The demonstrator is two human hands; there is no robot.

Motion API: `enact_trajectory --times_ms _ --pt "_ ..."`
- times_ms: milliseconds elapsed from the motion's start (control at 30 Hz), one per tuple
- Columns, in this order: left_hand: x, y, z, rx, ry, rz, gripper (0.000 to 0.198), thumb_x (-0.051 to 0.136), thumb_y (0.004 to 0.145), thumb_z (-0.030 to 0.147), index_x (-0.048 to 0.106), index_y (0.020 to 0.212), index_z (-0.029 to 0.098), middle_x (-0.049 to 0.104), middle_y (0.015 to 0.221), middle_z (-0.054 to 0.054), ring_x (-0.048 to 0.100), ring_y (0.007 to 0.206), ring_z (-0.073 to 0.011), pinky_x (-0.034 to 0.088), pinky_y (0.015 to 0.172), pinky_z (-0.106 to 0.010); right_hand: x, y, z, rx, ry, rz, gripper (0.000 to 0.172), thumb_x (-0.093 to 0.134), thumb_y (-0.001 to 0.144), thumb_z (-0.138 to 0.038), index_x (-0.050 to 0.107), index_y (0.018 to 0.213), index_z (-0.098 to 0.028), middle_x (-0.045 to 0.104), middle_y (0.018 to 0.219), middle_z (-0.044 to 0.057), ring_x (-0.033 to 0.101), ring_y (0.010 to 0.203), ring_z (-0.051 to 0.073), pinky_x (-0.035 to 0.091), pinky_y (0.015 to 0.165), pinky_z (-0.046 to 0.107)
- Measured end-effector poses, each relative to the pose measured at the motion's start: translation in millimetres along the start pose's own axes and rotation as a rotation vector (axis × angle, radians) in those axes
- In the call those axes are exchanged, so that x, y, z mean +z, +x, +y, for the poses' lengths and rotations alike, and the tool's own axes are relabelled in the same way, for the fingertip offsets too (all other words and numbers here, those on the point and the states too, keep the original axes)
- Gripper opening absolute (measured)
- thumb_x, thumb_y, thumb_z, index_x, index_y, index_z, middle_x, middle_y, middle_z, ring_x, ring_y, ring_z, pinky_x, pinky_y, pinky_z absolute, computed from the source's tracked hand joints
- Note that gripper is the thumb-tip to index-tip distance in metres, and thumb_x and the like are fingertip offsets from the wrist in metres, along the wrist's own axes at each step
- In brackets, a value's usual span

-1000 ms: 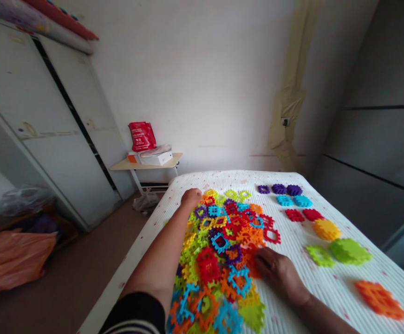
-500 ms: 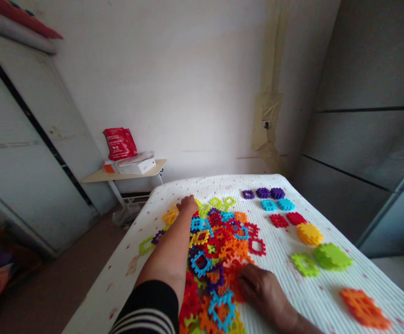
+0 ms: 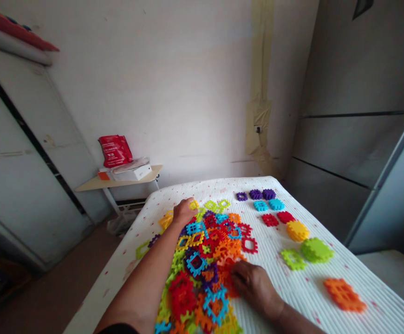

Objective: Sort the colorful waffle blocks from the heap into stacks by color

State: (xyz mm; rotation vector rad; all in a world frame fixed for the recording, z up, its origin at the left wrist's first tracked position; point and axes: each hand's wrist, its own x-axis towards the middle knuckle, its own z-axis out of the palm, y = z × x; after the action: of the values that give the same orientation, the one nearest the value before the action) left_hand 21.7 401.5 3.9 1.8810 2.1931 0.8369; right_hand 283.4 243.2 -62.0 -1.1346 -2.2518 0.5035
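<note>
A heap of colourful interlocking plastic building pieces (image 3: 197, 263) with toothed edges lies on the white bed cover (image 3: 118, 273). At its far left edge my left hand (image 3: 184, 212) is closed, with a yellow building piece (image 3: 194, 204) at its fingertips. My right hand (image 3: 256, 287) rests at the heap's near right side, fingers curled against an orange building piece (image 3: 230, 278); its fingertips are partly hidden. Under my left forearm, part of the heap is covered.
On the right, pieces lie sorted by colour: purple stacks (image 3: 269, 194), blue stacks (image 3: 276, 204), red stacks (image 3: 285, 217), a yellow stack (image 3: 297, 230), a green stack (image 3: 316, 250) and orange pieces (image 3: 344, 295). A small table (image 3: 94, 184) with boxes and a red bag (image 3: 114, 150) stands beyond.
My left hand has drawn back a little, and the yellow piece now shows at its fingertips. My right hand stays beside the orange pieces. The whole view has shifted slightly.
</note>
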Motion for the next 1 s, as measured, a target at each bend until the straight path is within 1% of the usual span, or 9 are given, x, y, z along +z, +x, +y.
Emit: enact_trajectory --times_ms 100,233,367,467,533,633,833,933,1000 --pt "-12.4 -21 7 0.085 -0.172 -0.004 0.053 0.06 0.071 0.03 0.055 0.122 0.016 0.066 0.106 -0.006 0.061 0.097 -0.0189 0.046 0.085 -0.027 0 0 1 0.002 -0.005 -0.003 0.019 0.04 0.083 -0.018 0.052 0.068 -0.018 0.055 0.067 0.0 0.05 0.058 0.01 0.032 0.055 0.02" --pt "-26.5 -73 15 0.182 -0.337 -0.071 0.049 0.064 0.067 0.028 0.061 0.114 0.016 0.069 0.094 -0.004 0.063 0.086 -0.0172 0.05 0.075 -0.025 -2 2 0 0.014 0.014 -0.013 0.018 0.041 0.081 -0.016 0.055 0.07 -0.018 0.057 0.069 0.0 0.051 0.06 0.011 0.034 0.057 0.02" --pt "-21.4 -133 19 0.219 -0.475 -0.199 0.046 0.067 0.059 0.019 0.065 0.105 0.018 0.068 0.091 -0.005 0.063 0.079 -0.0177 0.05 0.064 -0.025 -3 2 -3 0.028 0.028 -0.015 0.017 0.043 0.079 -0.014 0.058 0.072 -0.017 0.06 0.071 0.001 0.052 0.062 0.011 0.035 0.059 0.02" --pt "-12.1 -161 21 0.257 -0.397 -0.194 0.041 0.064 0.053 0.008 0.068 0.092 0.02 0.065 0.09 -0.004 0.061 0.084 -0.0193 0.05 0.069 -0.027 -3 2 -4 0.025 0.006 -0.002 0.016 0.044 0.078 -0.013 0.059 0.072 -0.017 0.06 0.071 0.001 0.051 0.062 0.01 0.035 0.058 0.02" --pt "-9.1 -168 24 0.288 -0.361 -0.17 0.042 0.06 0.052 0.004 0.068 0.089 0.022 0.064 0.093 -0.004 0.06 0.089 -0.0198 0.05 0.073 -0.028 -2 3 -5 0.012 -0.018 0.01 0.017 0.044 0.079 -0.014 0.059 0.071 -0.017 0.059 0.069 0.0 0.05 0.061 0.01 0.034 0.057 0.02" --pt "-9.5 -169 26 0.281 -0.402 -0.18 0.045 0.053 0.055 0.001 0.066 0.092 0.023 0.063 0.098 -0.004 0.06 0.088 -0.0173 0.05 0.07 -0.026 -1 4 -6 -0.005 -0.046 0.027 0.017 0.045 0.08 -0.015 0.059 0.07 -0.017 0.059 0.069 0.0 0.05 0.061 0.01 0.034 0.057 0.02" --pt "-11.5 -172 20 0.136 -0.636 -0.214 0.036 0.053 0.059 0.01 0.065 0.092 0.02 0.065 0.091 -0.004 0.063 0.08 -0.0175 0.052 0.071 -0.029 -3 3 -5 -0.005 -0.023 0.037 0.018 0.044 0.08 -0.014 0.06 0.072 -0.017 0.06 0.07 0.0 0.052 0.061 0.01 0.038 0.058 0.019" --pt "-15.9 -183 24 -0.003 -0.766 -0.223 0.045 0.059 0.056 0.017 0.061 0.101 0.018 0.063 0.089 -0.005 0.063 0.071 -0.0178 0.053 0.064 -0.03 -9 1 -6 -0.055 0.06 0.112 0.015 0.052 0.08 -0.025 0.061 0.09 -0.018 0.063 0.083 0.004 0.057 0.071 0.013 0.043 0.065 0.022" --pt "-19.5 -190 30 -0.08 -0.83 -0.227 0.052 0.062 0.054 0.02 0.058 0.105 0.019 0.061 0.091 -0.005 0.063 0.065 -0.0167 0.053 0.059 -0.03 -15 1 -11 -0.168 0.097 0.149 0.037 0.059 0.077 -0.038 0.057 0.108 -0.018 0.062 0.102 0.009 0.058 0.09 0.019 0.045 0.076 0.028"
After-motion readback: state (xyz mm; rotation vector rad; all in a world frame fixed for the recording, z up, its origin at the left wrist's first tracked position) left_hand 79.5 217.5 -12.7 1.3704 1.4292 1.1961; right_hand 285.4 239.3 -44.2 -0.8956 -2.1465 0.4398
